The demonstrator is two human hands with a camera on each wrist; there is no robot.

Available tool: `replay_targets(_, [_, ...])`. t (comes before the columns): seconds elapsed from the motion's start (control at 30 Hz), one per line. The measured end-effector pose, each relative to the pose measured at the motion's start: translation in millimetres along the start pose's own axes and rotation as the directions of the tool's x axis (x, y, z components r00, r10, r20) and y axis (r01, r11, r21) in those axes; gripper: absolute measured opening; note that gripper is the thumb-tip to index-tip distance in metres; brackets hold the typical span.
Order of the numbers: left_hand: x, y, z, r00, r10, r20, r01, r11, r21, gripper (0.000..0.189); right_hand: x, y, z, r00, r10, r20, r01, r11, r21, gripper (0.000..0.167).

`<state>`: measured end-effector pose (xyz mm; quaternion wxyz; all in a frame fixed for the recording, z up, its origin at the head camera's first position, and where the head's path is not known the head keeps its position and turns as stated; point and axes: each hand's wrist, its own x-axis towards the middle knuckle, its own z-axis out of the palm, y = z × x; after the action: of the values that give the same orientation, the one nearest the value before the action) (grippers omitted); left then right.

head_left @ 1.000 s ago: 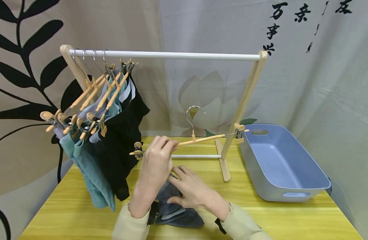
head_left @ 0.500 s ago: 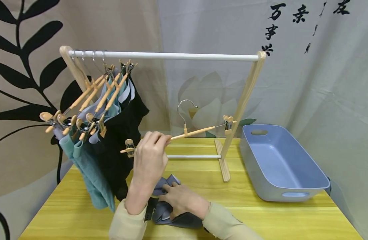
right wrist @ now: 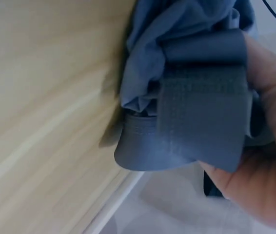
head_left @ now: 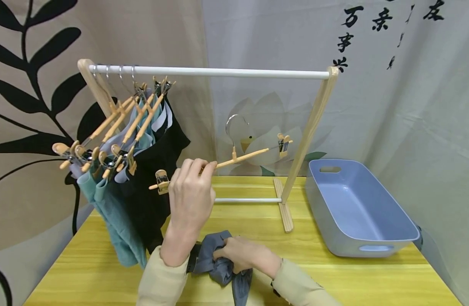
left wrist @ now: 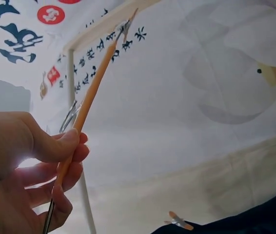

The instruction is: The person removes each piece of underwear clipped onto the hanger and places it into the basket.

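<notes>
My left hand [head_left: 192, 193] grips the wooden bar of a clip hanger [head_left: 243, 158] above the table, its metal hook pointing up. The left wrist view shows thumb and fingers wrapped round the bar of the hanger [left wrist: 95, 87]. Both end clips stand out past the hand with no cloth in them. Near the table's front, my right hand [head_left: 251, 255] grips a bunched blue-grey garment [head_left: 220, 272], one part dangling toward the front. Up close in the right wrist view, the garment [right wrist: 201, 112] shows stitched, hemmed openings beside the hand [right wrist: 274, 107].
A wooden rack with a white rod [head_left: 234, 73] stands behind the hands. At its left end hang several clip hangers with black clothes [head_left: 154, 170] and teal clothes [head_left: 117, 225]. To the right, a blue basket [head_left: 331, 229] rests on the yellow wooden table [head_left: 318, 280].
The hanger has moved up and left in my left hand. My right hand has gone from lying over the spread garment to gripping it, and the cloth is now gathered up.
</notes>
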<state>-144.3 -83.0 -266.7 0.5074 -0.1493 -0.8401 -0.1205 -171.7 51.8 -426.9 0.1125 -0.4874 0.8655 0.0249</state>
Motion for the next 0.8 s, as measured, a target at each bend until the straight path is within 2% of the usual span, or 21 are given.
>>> replay_targets(0.1, [3.0, 1.0, -1.4, 1.000, 0.000, -0.007, 0.000, 1.000, 0.027, 0.022, -16.9, 10.3, -8.5, 0.999, 0.033, -0.043, -0.032, 0.999, 0.042, 0.051])
replay_targets(0.17, [4.6, 1.0, -1.9, 1.000, -0.001, -0.017, 0.001, 0.999, 0.037, 0.022, -31.2, 18.1, -16.7, 0.993, 0.065, -0.098, -0.057, 0.995, 0.088, 0.051])
replay_targets(0.27, [6.6, 0.0, -1.6, 0.999, -0.002, -0.035, 0.004, 0.999, 0.051, 0.022, -55.7, 30.2, -31.9, 0.970, 0.116, -0.212, -0.091, 0.988, 0.121, 0.051])
replay_targets(0.33, [7.8, -0.8, -0.9, 0.999, -0.004, -0.050, 0.007, 0.998, 0.055, 0.022, -72.5, 38.1, -42.4, 0.946, 0.138, -0.293, -0.104, 0.986, 0.127, 0.051])
replay_targets(0.47, [10.8, -1.6, -0.3, 0.998, -0.008, -0.063, 0.012, 0.998, 0.065, 0.024, -105.2, 53.2, -63.7, 0.879, 0.201, -0.432, -0.160, 0.979, 0.128, 0.053])
replay_targets(0.63, [17.8, -0.9, -3.7, 0.998, 0.004, -0.068, 0.003, 0.996, 0.094, 0.025, -142.8, 71.8, -85.9, 0.775, 0.292, -0.561, -0.244, 0.956, 0.161, 0.057])
replay_targets(0.8, [28.6, 2.1, -6.5, 0.996, 0.029, -0.089, -0.016, 0.989, 0.145, 0.021, -178.3, 90.4, -101.8, 0.683, 0.375, -0.627, -0.333, 0.924, 0.190, 0.057])
